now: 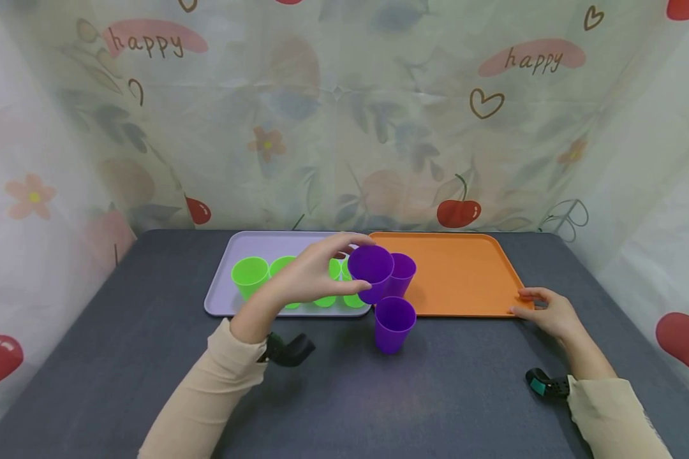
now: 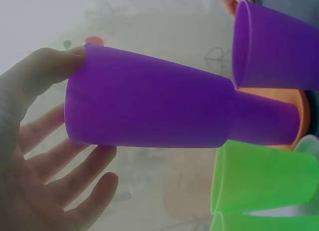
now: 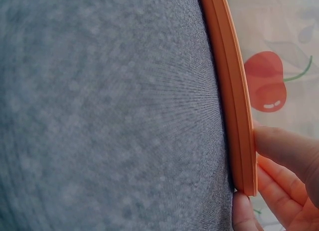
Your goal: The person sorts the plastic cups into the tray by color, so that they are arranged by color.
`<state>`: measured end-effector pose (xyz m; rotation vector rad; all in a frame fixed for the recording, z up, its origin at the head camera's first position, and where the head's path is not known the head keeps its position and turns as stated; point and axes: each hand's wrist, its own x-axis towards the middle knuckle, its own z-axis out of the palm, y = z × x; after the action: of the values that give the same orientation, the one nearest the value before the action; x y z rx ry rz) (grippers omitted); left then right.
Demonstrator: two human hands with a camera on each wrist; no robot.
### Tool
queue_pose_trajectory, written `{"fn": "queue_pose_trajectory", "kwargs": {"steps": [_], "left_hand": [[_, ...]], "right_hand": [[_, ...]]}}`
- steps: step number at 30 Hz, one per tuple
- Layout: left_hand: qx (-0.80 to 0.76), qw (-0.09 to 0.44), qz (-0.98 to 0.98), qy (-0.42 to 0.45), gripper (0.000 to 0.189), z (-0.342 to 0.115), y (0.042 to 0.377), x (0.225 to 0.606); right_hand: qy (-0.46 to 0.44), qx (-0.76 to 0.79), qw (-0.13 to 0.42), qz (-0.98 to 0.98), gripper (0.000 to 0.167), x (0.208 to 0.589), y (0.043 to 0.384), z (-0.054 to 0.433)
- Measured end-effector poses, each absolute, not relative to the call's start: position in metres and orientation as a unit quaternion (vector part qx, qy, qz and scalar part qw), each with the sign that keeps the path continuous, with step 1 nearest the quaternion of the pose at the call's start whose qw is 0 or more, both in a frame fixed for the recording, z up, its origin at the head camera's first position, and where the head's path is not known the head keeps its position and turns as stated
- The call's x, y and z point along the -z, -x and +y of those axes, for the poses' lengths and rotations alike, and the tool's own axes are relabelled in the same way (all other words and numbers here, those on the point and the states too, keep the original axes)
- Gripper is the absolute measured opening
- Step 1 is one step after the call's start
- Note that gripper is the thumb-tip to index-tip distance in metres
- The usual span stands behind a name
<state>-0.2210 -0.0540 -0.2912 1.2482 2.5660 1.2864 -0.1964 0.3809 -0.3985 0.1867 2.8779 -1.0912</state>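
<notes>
A purple cup is held upright by my left hand, the thumb on one side of its rim and fingers on the other. In the left wrist view, this held cup overlaps another purple cup. That second purple cup stands at the left end of the orange tray. On the table in front stands a third purple cup. At the tray's near right corner, my right hand grips the rim; the right wrist view shows fingertips around the orange edge.
Left of the orange tray lies a lavender tray with several green cups, partly hidden behind my left hand. Both trays sit near the back of the dark grey table. A printed curtain hangs behind and at the sides.
</notes>
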Motion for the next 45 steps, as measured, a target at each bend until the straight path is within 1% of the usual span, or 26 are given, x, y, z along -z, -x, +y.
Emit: {"fn": "queue_pose_trajectory", "kwargs": {"steps": [12, 17, 26, 35, 40, 45], "left_hand": [[-0.422, -0.005, 0.812, -0.403, 0.054, -0.033, 0.233, 0.284], [-0.43, 0.007, 0.805, -0.409, 0.054, -0.018, 0.236, 0.282], [-0.415, 0.028, 0.799, -0.434, 0.049, 0.008, 0.238, 0.28], [-0.389, 0.036, 0.807, -0.444, 0.047, 0.031, 0.244, 0.279], [-0.367, 0.047, 0.81, -0.454, 0.047, 0.042, 0.249, 0.283], [-0.352, 0.051, 0.821, -0.447, 0.047, 0.05, 0.253, 0.287]], "right_hand": [[-0.062, 0.354, 0.034, 0.933, 0.067, 0.398, 0.198, 0.382], [-0.061, 0.354, 0.037, 0.932, 0.067, 0.398, 0.197, 0.382], [-0.064, 0.353, 0.039, 0.932, 0.068, 0.398, 0.197, 0.382], [-0.061, 0.354, 0.038, 0.933, 0.067, 0.4, 0.197, 0.383], [-0.062, 0.352, 0.035, 0.933, 0.067, 0.401, 0.197, 0.383], [-0.059, 0.35, 0.032, 0.934, 0.067, 0.401, 0.197, 0.383]]}}
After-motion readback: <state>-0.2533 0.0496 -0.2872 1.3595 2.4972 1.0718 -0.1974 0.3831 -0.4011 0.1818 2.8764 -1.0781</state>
